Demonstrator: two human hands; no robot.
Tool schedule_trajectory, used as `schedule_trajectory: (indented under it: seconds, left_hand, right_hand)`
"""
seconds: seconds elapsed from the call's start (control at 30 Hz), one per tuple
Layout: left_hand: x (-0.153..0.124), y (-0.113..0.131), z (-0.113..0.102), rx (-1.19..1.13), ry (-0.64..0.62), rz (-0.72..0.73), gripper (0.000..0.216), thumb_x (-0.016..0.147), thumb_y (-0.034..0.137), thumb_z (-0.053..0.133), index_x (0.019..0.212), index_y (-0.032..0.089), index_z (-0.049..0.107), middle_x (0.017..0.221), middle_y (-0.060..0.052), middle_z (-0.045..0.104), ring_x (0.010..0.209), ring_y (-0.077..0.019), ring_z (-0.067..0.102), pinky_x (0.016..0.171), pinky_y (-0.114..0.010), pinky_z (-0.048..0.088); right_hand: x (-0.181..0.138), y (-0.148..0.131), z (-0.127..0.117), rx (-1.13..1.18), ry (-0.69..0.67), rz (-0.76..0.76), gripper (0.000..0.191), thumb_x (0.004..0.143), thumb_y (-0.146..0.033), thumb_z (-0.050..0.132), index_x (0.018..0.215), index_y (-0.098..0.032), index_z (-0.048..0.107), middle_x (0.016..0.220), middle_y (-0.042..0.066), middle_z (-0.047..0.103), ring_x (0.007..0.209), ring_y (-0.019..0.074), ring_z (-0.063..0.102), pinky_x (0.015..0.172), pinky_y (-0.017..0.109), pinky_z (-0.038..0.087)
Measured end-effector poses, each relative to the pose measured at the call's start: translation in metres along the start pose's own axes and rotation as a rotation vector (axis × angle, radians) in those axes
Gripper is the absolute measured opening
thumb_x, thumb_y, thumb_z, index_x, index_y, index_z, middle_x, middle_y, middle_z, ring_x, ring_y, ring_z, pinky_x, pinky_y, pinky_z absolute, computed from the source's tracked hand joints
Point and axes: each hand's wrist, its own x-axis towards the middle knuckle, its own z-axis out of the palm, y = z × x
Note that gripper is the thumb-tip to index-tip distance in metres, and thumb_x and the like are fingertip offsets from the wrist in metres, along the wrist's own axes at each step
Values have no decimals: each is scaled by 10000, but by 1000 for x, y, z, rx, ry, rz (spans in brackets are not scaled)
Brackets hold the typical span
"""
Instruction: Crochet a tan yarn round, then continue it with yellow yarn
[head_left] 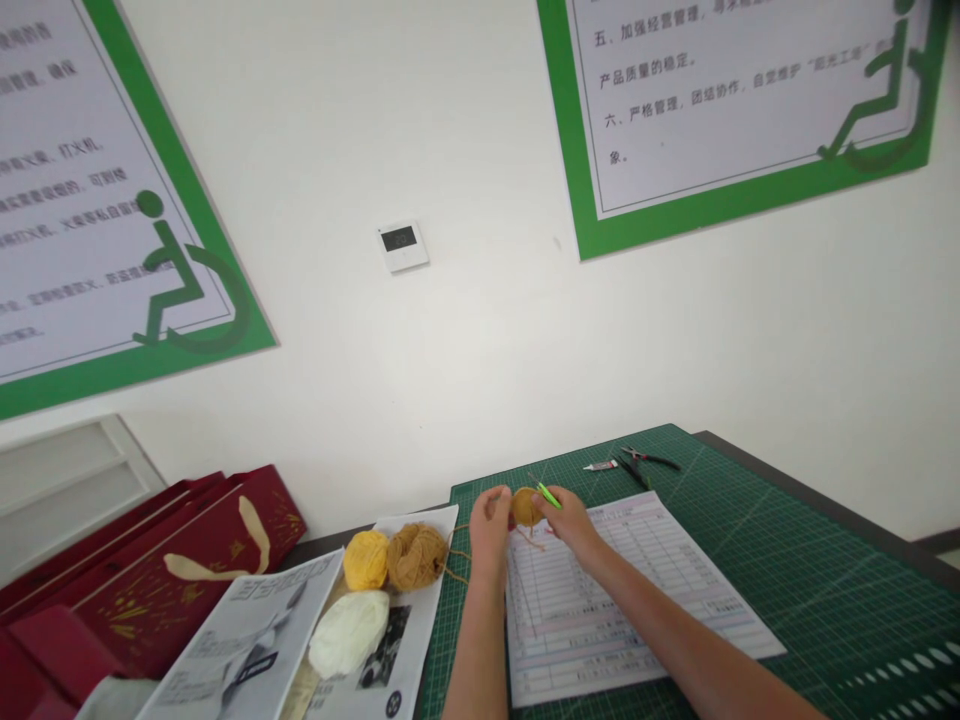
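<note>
- Mustard-brown yarn worked into a small flat round piece (527, 508) sat between the two hands, above the green gridded cutting mat (712, 520).
- Left hand (491, 510): at the piece's nine o'clock edge, fingers closed on it, though the exact grip was too small to tell.
- Right hand (568, 515): at three o'clock, closed around a slim bright-green tool (549, 495) — probably a crochet hook — with its fingertips at the piece's edge.
- Stitching at the rim seemed the step in hand; whether a loop sat on the tool could not be told.
- Judging from this, the next move called for a steady left hold, a small turn of the tool and slack yarn.
- Between eight and nine o'clock from the piece lay a round brown yarn ball (416, 557), loose strands trailing towards the left arm, with a smaller yellow yarn ball (366, 560) beside it.
- White printed form (630, 590): at four o'clock, flat on the mat.
</note>
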Motion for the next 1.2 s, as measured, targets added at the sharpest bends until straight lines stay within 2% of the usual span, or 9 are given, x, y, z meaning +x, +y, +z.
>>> schedule_trajectory:
  seconds: [0.07, 0.13, 0.37, 0.6, 0.67, 0.83, 0.97, 1.07, 1.2]
  left_hand:
    - [0, -4, 5, -107, -125, -21, 336, 660, 365, 719, 898, 130, 682, 679, -51, 693, 603, -179, 640, 574, -283, 495]
    - [0, -7, 6, -118, -159, 5, 301, 593, 294, 760, 830, 120, 697, 650, -48, 688, 582, -165, 625, 578, -272, 494]
    - [0, -5, 1, 183, -1, 205, 165, 631, 138, 625, 782, 150, 691, 515, 27, 571, 493, -120, 503, 521, -234, 403]
    - [-1, -4, 1, 163, 29, 263, 198, 667, 163, 594, 851, 165, 666, 507, 42, 551, 479, -125, 498, 519, -233, 392]
    - [0, -6, 1, 141, 38, 259, 190, 659, 186, 606, 838, 169, 668, 499, 43, 541, 472, -128, 505, 515, -235, 394]
    - [6, -14, 0, 25, 32, 182, 225, 630, 234, 633, 844, 173, 668, 504, 40, 554, 469, -139, 536, 518, -246, 418]
    - [7, -19, 0, -49, 27, 118, 258, 609, 254, 656, 851, 168, 664, 490, 41, 552, 467, -142, 543, 499, -238, 409]
    - [8, -21, 1, -56, 33, 114, 254, 615, 263, 651, 850, 166, 653, 469, 51, 533, 443, -129, 514, 481, -227, 391]
    - [9, -23, 1, -40, 79, 153, 200, 630, 261, 637, 812, 185, 600, 441, 74, 500, 415, -109, 464, 464, -209, 364]
  right_hand:
    - [0, -1, 1, -4, 0, -18, 275, 760, -422, 503, 620, -188, 534, 560, -16, 505, 514, 132, 464, 484, 236, 326]
    - [-1, -1, 2, -11, 12, -33, 256, 749, -406, 511, 619, -188, 545, 571, -10, 528, 542, 141, 485, 507, 240, 340]
    - [-3, 2, 7, -21, 60, -66, 248, 736, -386, 521, 588, -191, 559, 584, 18, 582, 591, 179, 531, 566, 272, 357]
    - [-5, -1, 0, 67, 96, -76, 304, 778, -441, 509, 802, -172, 649, 807, 76, 703, 754, 227, 627, 680, 299, 437]
    - [-4, -3, -3, 135, 145, -53, 307, 747, -464, 567, 777, -171, 655, 780, 72, 701, 749, 232, 622, 687, 302, 432]
    - [-4, -7, -4, 314, 210, 43, 315, 644, -482, 685, 664, -171, 643, 588, 28, 615, 599, 188, 554, 540, 266, 387]
    - [-6, -10, -1, 408, 188, 114, 370, 662, -537, 669, 662, -176, 585, 418, -60, 423, 399, 107, 380, 395, 231, 269]
    - [-7, -12, -3, 474, 178, 146, 423, 676, -598, 641, 647, -196, 514, 397, -101, 332, 354, 68, 279, 361, 213, 220]
    - [-8, -14, -6, 512, 125, 179, 459, 656, -625, 656, 642, -208, 463, 400, -119, 312, 341, 47, 249, 350, 191, 200]
